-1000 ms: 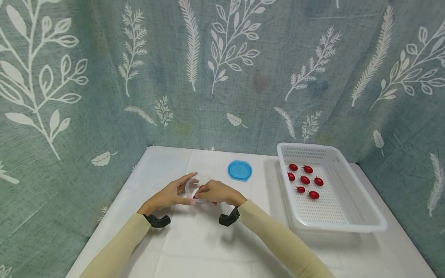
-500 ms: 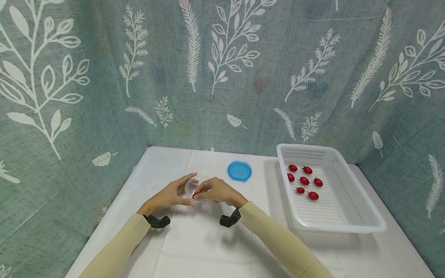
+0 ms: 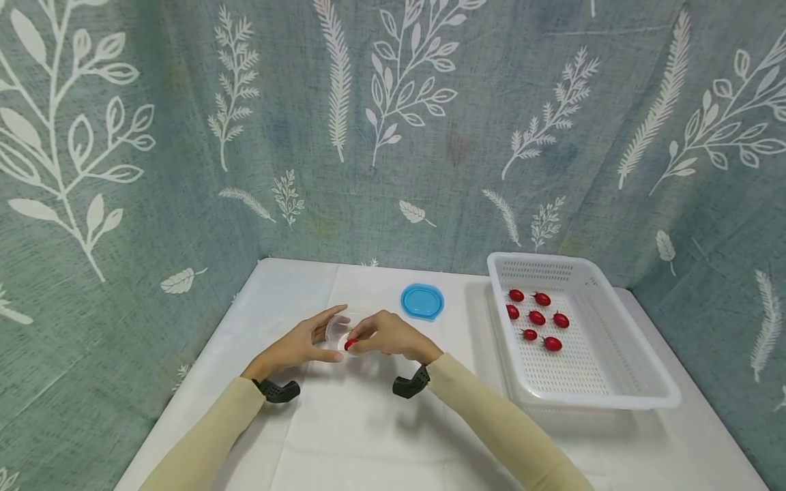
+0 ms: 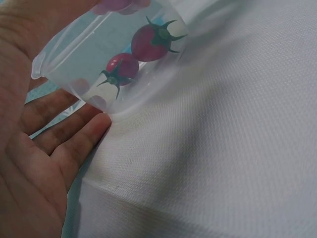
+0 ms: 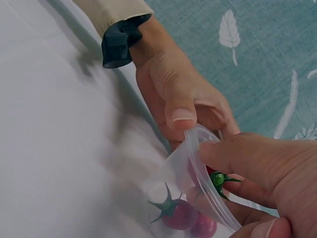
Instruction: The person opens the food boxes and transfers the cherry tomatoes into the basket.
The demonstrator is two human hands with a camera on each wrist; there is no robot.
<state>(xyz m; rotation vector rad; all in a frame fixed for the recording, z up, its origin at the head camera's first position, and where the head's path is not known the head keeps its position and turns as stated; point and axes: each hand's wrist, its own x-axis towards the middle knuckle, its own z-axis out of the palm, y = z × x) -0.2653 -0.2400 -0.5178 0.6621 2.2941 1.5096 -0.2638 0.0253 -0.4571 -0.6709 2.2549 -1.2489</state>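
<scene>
A small clear plastic cup (image 3: pixel 335 332) sits on the white cloth between both hands. My left hand (image 3: pixel 297 349) holds it from the left, thumb at the near side and fingers round the far side. Two cherry tomatoes with green stems lie inside, one (image 4: pixel 151 42) beside a smaller one (image 4: pixel 122 68) in the left wrist view. At the cup's mouth my right hand (image 3: pixel 393 337) pinches another cherry tomato (image 3: pixel 351 344). Its green stem (image 5: pixel 219 181) shows between the fingers in the right wrist view; most of its body is hidden.
A blue lid (image 3: pixel 422 301) lies on the table behind the right hand. To the right stands a white perforated basket (image 3: pixel 592 348) with several cherry tomatoes (image 3: pixel 537 318) at its left side. A patterned grey-green curtain (image 3: pixel 393 204) surrounds the table.
My right hand has risen slightly and shifted a little to the right, and the tomato in its fingertips shows more plainly. The left hand and the cup have stayed in place.
</scene>
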